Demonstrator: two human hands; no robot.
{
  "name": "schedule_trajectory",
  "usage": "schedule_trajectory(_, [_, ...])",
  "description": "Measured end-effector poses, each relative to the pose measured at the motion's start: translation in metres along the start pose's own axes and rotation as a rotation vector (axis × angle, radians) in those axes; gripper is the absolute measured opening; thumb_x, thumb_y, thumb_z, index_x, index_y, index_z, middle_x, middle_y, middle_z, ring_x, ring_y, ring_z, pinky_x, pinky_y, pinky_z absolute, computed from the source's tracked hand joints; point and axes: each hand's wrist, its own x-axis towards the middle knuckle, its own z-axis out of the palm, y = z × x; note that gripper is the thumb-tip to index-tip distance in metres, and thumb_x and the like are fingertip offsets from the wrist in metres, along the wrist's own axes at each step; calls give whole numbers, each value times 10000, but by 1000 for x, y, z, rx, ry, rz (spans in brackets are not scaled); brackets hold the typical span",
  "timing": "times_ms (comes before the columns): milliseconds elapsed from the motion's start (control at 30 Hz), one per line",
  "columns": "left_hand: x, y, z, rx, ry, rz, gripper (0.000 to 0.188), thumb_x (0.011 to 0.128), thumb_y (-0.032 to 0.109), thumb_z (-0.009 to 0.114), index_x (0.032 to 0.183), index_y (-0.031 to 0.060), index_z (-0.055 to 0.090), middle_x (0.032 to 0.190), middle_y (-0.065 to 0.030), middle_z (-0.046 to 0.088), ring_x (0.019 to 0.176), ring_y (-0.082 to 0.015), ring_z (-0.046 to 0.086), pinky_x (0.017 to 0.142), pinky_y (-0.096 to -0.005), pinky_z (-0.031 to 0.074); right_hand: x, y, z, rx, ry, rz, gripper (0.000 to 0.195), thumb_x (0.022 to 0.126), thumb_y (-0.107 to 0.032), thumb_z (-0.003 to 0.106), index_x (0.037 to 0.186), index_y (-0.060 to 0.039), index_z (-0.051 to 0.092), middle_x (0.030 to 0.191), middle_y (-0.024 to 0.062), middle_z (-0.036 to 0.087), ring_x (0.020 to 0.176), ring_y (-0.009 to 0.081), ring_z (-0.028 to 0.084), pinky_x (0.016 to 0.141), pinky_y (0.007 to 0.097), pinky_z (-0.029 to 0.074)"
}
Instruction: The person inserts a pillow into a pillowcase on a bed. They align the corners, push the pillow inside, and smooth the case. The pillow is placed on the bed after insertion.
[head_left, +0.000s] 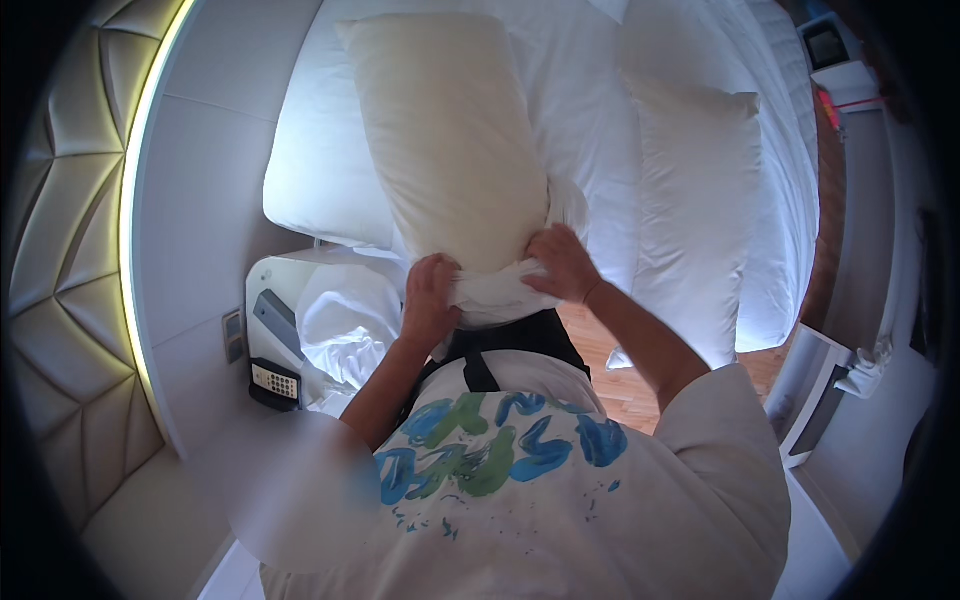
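A cream pillow (457, 135) lies lengthwise in front of me on the bed, its near end inside a bunched white pillowcase (499, 296). My left hand (431, 300) grips the gathered cloth at the near left corner of the pillow. At the near right corner, my right hand (562, 262) holds the cloth, thumb and fingers spread around its edge. Some of the case extends up the pillow's right side. Under the pillow's left edge rests another white pillow (322, 165). To the right, a further white pillow (694, 217) lies along the bed.
White bedding (585, 112) covers the bed. At the left, a bedside table (281, 274) holds a telephone (274, 382), a grey box-like object (276, 315) and crumpled white cloth (352, 322). A padded wall panel (82, 225) stands far left. Wooden floor (619, 401) shows between my body and the bed.
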Motion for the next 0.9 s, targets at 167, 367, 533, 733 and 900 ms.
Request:
schedule_trajectory(167, [4,24,-2,-51,-236,84,715,632,51,730,1317,41,525,1283,-169,532,1268,-375,483,1149,-520,332,-9,57,-10,-218,-318,-47,730,728,-439,828,1318,-94,572,1397,96,522,1386,245,436,1236,475,210])
schedule_trajectory(367, [12,8,39,136,-270,102,554,662,49,716,1192,63,555,1183,-134,594,1172,-346,546,1046,-480,389,-44,34,61,-63,-30,375,209,741,-195,754,905,-105,660,951,141,659,1009,357,617,864,474,507])
schedule_trajectory(533, [18,-25,15,103,-271,-8,373,692,13,659,1044,75,553,1036,-128,621,1062,-350,589,923,-474,430,-12,-14,12,146,44,293,197,737,-191,743,872,-102,630,829,120,647,852,393,628,752,509,501])
schedule_trajectory(733, [21,-21,-25,-246,25,-200,311,775,69,695,1039,24,536,983,-208,629,1004,-455,589,836,-522,465,80,-83,-50,119,184,86,222,720,-216,754,844,-101,611,805,108,651,794,385,639,704,495,509])
schedule_trajectory(900, [28,-9,-46,-374,-332,-202,305,761,112,746,1026,32,620,973,-243,688,987,-459,642,826,-491,524,59,-42,-19,149,73,236,252,734,-263,753,907,-103,665,917,126,687,946,362,661,831,495,512])
